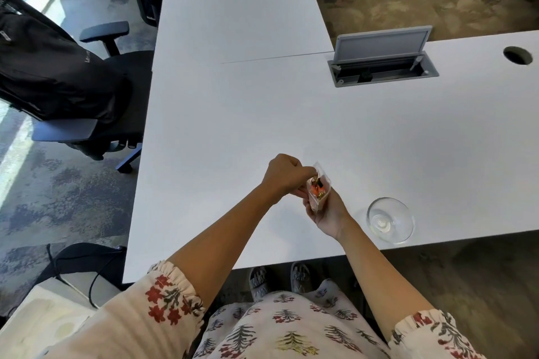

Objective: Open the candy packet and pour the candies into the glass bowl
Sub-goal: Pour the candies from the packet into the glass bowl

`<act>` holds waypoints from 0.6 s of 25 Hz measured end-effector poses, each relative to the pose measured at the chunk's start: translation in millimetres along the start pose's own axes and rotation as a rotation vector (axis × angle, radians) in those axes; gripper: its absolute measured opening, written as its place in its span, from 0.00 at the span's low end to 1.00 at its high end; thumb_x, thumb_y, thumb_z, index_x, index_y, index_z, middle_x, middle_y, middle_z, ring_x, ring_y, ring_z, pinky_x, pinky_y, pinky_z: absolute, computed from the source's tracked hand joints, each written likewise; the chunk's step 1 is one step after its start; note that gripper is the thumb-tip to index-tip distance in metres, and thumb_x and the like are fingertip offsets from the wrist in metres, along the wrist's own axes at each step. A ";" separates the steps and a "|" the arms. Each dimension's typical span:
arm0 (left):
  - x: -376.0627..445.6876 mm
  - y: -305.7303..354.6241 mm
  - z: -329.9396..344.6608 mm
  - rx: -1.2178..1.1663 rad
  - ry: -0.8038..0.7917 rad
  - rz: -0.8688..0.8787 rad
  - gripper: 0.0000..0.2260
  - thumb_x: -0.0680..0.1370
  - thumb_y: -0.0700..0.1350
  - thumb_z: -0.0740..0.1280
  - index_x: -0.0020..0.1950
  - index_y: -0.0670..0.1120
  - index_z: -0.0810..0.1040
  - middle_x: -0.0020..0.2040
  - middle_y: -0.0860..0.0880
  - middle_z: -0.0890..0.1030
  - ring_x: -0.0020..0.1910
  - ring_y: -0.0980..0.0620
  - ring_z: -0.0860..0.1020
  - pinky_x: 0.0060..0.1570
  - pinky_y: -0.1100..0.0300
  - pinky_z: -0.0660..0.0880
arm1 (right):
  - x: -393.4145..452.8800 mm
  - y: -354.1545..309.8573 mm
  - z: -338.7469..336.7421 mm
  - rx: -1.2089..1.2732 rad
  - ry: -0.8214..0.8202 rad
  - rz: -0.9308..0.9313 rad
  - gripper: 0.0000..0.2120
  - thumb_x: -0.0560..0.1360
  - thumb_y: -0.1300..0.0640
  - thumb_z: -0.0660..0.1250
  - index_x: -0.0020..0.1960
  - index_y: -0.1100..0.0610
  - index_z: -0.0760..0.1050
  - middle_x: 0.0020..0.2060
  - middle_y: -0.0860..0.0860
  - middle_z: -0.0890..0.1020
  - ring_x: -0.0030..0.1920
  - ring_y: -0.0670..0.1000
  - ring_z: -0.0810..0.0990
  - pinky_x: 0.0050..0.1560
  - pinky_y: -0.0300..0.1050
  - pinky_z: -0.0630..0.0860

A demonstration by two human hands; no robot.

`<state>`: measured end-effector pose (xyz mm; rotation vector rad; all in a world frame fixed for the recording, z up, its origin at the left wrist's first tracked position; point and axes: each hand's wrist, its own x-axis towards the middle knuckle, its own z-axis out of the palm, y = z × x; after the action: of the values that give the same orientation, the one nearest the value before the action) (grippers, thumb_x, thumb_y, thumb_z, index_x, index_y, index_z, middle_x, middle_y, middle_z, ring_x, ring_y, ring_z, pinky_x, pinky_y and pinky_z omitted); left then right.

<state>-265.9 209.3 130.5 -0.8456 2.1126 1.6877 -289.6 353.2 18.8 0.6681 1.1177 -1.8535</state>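
Note:
A small clear candy packet (318,188) with orange and gold candies inside is held above the white table (233,131). My right hand (328,211) cups it from below. My left hand (284,173) is curled into a fist at the packet's upper left edge, fingers pinching it. The packet's top flap sticks up beside my left knuckles; whether it is torn open is unclear. An empty glass bowl (390,220) stands on the table to the right of my right hand, close to the front edge.
An open grey cable box with a raised lid (382,58) is set into the table at the back right, and a round cable hole (517,55) lies further right. A black office chair with a black backpack (58,73) stands to the left.

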 end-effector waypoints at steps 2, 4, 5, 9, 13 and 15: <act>2.2 -0.1 7.9 -0.011 -0.083 0.001 0.07 0.75 0.40 0.68 0.39 0.38 0.78 0.36 0.40 0.82 0.33 0.44 0.86 0.41 0.48 0.86 | -6.7 -4.4 -17.2 0.038 0.016 -0.016 0.20 0.78 0.40 0.66 0.58 0.56 0.80 0.40 0.52 0.87 0.34 0.49 0.85 0.32 0.39 0.82; 4.9 -0.5 19.2 -0.042 -0.174 0.008 0.10 0.78 0.43 0.65 0.42 0.37 0.80 0.40 0.41 0.83 0.37 0.45 0.85 0.45 0.48 0.85 | -14.8 -10.0 -36.3 0.062 0.056 -0.060 0.20 0.78 0.41 0.66 0.59 0.55 0.79 0.40 0.51 0.87 0.35 0.48 0.85 0.33 0.38 0.82; 5.7 -0.9 25.2 -0.045 -0.213 0.015 0.12 0.79 0.44 0.63 0.44 0.38 0.81 0.42 0.41 0.84 0.40 0.45 0.84 0.49 0.48 0.84 | -18.8 -12.1 -45.2 0.065 0.089 -0.089 0.19 0.78 0.41 0.66 0.59 0.55 0.79 0.40 0.51 0.87 0.36 0.48 0.85 0.34 0.38 0.82; 5.5 -5.6 53.7 0.072 -0.313 0.051 0.13 0.81 0.46 0.60 0.51 0.40 0.82 0.52 0.45 0.84 0.50 0.47 0.81 0.51 0.53 0.76 | -31.9 -20.1 -76.7 0.085 0.236 -0.213 0.15 0.78 0.44 0.68 0.58 0.53 0.80 0.50 0.52 0.88 0.49 0.50 0.86 0.41 0.42 0.82; 3.9 -12.8 84.5 0.305 -0.360 0.151 0.16 0.84 0.47 0.59 0.62 0.41 0.81 0.64 0.44 0.82 0.62 0.45 0.79 0.58 0.54 0.74 | -47.8 -28.7 -110.2 0.164 0.328 -0.318 0.16 0.79 0.45 0.67 0.62 0.52 0.78 0.57 0.51 0.84 0.57 0.51 0.83 0.49 0.42 0.80; 4.0 -17.2 97.4 0.412 -0.403 0.197 0.17 0.84 0.48 0.59 0.69 0.43 0.78 0.69 0.45 0.79 0.68 0.45 0.77 0.64 0.54 0.72 | -56.4 -32.4 -129.3 0.187 0.385 -0.345 0.21 0.79 0.44 0.66 0.68 0.52 0.74 0.60 0.52 0.81 0.60 0.52 0.81 0.54 0.44 0.79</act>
<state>-270.1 299.4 89.5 -0.1653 2.1829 1.2917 -287.6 497.9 17.4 1.0239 1.3846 -2.2015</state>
